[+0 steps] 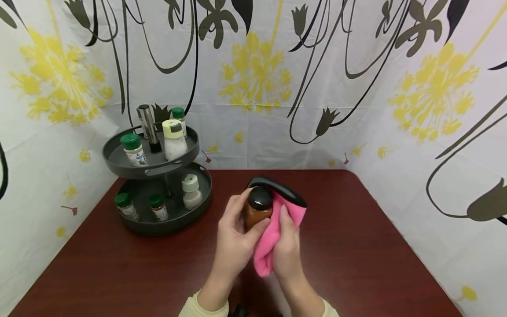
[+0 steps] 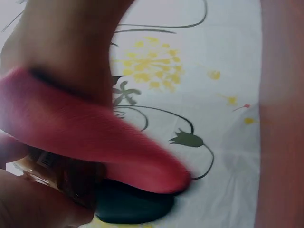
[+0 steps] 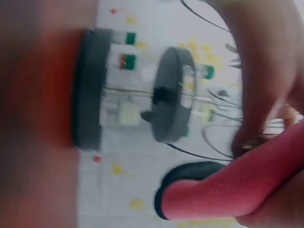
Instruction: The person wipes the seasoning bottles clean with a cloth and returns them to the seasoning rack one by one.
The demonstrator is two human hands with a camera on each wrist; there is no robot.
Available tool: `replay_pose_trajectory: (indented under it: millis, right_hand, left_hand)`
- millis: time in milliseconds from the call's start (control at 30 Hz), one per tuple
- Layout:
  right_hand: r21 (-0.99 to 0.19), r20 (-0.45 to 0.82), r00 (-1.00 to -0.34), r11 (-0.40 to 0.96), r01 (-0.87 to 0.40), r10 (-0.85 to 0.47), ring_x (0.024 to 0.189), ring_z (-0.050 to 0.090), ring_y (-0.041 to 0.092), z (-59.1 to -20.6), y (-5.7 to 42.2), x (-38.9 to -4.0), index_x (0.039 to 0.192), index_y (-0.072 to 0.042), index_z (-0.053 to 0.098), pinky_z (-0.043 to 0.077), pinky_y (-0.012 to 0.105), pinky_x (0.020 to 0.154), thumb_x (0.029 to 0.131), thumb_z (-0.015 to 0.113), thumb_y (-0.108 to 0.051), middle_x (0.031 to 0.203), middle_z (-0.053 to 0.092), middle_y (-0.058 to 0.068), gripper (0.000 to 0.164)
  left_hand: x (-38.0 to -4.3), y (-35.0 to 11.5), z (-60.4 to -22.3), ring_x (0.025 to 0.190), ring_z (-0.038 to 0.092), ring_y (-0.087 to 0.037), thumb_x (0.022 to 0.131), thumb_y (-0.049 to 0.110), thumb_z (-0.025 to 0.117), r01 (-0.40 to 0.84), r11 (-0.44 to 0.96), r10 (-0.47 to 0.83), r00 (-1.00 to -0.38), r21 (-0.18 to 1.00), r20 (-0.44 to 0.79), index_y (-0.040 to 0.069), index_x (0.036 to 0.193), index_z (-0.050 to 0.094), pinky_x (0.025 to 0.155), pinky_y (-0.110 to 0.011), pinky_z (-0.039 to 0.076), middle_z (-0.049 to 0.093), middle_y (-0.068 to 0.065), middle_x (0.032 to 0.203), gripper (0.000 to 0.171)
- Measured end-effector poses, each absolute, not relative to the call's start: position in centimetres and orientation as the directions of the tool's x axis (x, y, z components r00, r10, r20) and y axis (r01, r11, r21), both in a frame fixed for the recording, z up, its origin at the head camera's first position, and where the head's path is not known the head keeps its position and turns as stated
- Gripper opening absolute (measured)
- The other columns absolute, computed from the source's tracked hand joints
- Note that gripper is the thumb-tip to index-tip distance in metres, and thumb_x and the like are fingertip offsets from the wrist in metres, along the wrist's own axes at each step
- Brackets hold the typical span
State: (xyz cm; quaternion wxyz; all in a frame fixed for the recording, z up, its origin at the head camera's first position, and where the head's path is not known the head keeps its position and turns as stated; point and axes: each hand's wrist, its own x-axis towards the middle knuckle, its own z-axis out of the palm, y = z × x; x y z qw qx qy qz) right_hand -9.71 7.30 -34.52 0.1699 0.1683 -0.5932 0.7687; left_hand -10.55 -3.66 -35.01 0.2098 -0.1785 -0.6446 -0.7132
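A brown jar (image 1: 256, 216) with a glossy black lid (image 1: 261, 198) is gripped between the thumb and fingers of my left hand (image 1: 234, 240), above the table. My right hand (image 1: 288, 253) holds a pink cloth (image 1: 266, 253) with a black part (image 1: 283, 189) along its far edge, pressed close to the jar's right side. In the left wrist view the cloth (image 2: 95, 128) is blurred and partly covers the jar (image 2: 66, 175). The right wrist view has the cloth (image 3: 232, 190) across its lower right, hiding most of the jar.
A dark grey two-tier rotating stand (image 1: 166, 224) is at the left rear of the brown table (image 1: 356, 255). Several small bottles with green or pale caps (image 1: 134, 149) and a silver-and-black cylinder (image 1: 148, 125) stand on its tiers. Patterned white sheeting (image 1: 317, 88) surrounds the table.
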Motion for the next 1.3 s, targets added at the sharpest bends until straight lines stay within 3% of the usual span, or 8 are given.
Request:
replay_pose_trajectory:
  millis: [133, 333, 533, 767, 1000, 1200, 1300]
  right_hand:
    - [-0.833, 0.514, -0.852, -0.180, -0.523, 0.098, 0.115, 0.063, 0.014, -34.2, 7.4, -9.7, 0.137, 0.001, 0.052, 0.052, 0.021, 0.100, 0.116, 0.031, -0.029, 0.125, 0.064, 0.003, 0.042]
    - [-0.881, 0.396, -0.918, -0.274, -0.387, 0.024, 0.107, 0.068, 0.008, -35.0, 6.8, -9.4, 0.134, -0.009, 0.055, 0.056, 0.023, 0.098, 0.117, 0.026, -0.028, 0.118, 0.070, -0.004, 0.039]
    - [-0.826, 0.526, -0.844, -0.173, -0.537, 0.105, 0.116, 0.063, 0.013, -34.2, 7.3, -9.1, 0.140, 0.002, 0.053, 0.052, 0.020, 0.101, 0.116, 0.032, -0.027, 0.127, 0.065, 0.004, 0.043]
    - [-0.901, 0.348, -0.937, -0.268, -0.342, 0.025, 0.107, 0.068, 0.008, -35.2, 6.6, -9.1, 0.137, -0.006, 0.054, 0.056, 0.022, 0.096, 0.117, 0.029, -0.033, 0.118, 0.071, -0.003, 0.042]
    - [-0.871, 0.419, -0.904, -0.243, -0.427, 0.084, 0.112, 0.066, 0.011, -34.2, 7.0, -9.5, 0.142, -0.001, 0.051, 0.054, 0.021, 0.101, 0.117, 0.031, -0.034, 0.128, 0.065, 0.004, 0.046]
    - [-0.911, 0.264, -0.964, -0.338, -0.235, -0.041, 0.111, 0.067, 0.007, -35.9, 6.1, -9.8, 0.142, -0.008, 0.053, 0.054, 0.022, 0.100, 0.118, 0.026, -0.039, 0.122, 0.071, -0.005, 0.048]
    - [-0.920, 0.285, -0.958, -0.287, -0.266, -0.025, 0.110, 0.067, 0.009, -35.0, 6.5, -9.8, 0.142, -0.007, 0.054, 0.054, 0.021, 0.098, 0.117, 0.028, -0.042, 0.119, 0.071, -0.003, 0.050]
  left_hand:
    - [-10.5, -3.4, -35.3, 0.110, 0.062, -0.013, 0.085, -0.010, 0.080, 0.517, -0.063, -0.071, -0.855, 0.853, 0.513, 0.011, 0.147, 0.063, 0.098, -0.019, 0.055, 0.060, -0.011, 0.123, 0.068]
    - [-10.7, -3.7, -34.9, 0.116, 0.065, -0.016, 0.087, -0.007, 0.081, 0.611, -0.075, -0.105, -0.791, 0.788, 0.603, 0.010, 0.145, 0.063, 0.104, -0.021, 0.054, 0.060, -0.014, 0.122, 0.063]
    - [-10.4, -3.5, -35.5, 0.115, 0.063, -0.012, 0.088, -0.009, 0.079, 0.533, -0.084, -0.039, -0.846, 0.842, 0.532, 0.012, 0.147, 0.062, 0.102, -0.019, 0.053, 0.059, -0.011, 0.124, 0.065]
    - [-10.6, -3.9, -34.7, 0.117, 0.064, -0.017, 0.088, -0.005, 0.081, 0.604, -0.053, -0.100, -0.796, 0.796, 0.597, 0.017, 0.148, 0.062, 0.104, -0.021, 0.054, 0.060, -0.011, 0.122, 0.066]
    - [-10.5, -3.7, -35.8, 0.112, 0.061, -0.014, 0.087, -0.008, 0.079, 0.519, -0.025, -0.054, -0.854, 0.855, 0.517, 0.015, 0.148, 0.062, 0.097, -0.019, 0.053, 0.061, -0.009, 0.125, 0.068]
    - [-11.0, -4.3, -34.8, 0.116, 0.066, -0.014, 0.090, -0.004, 0.080, 0.600, -0.056, -0.105, -0.798, 0.798, 0.593, 0.014, 0.150, 0.061, 0.102, -0.020, 0.055, 0.061, -0.011, 0.123, 0.066]
    - [-11.0, -4.5, -34.9, 0.115, 0.064, -0.014, 0.089, -0.004, 0.080, 0.578, -0.039, -0.070, -0.815, 0.815, 0.575, 0.015, 0.150, 0.061, 0.101, -0.020, 0.055, 0.061, -0.011, 0.123, 0.066]
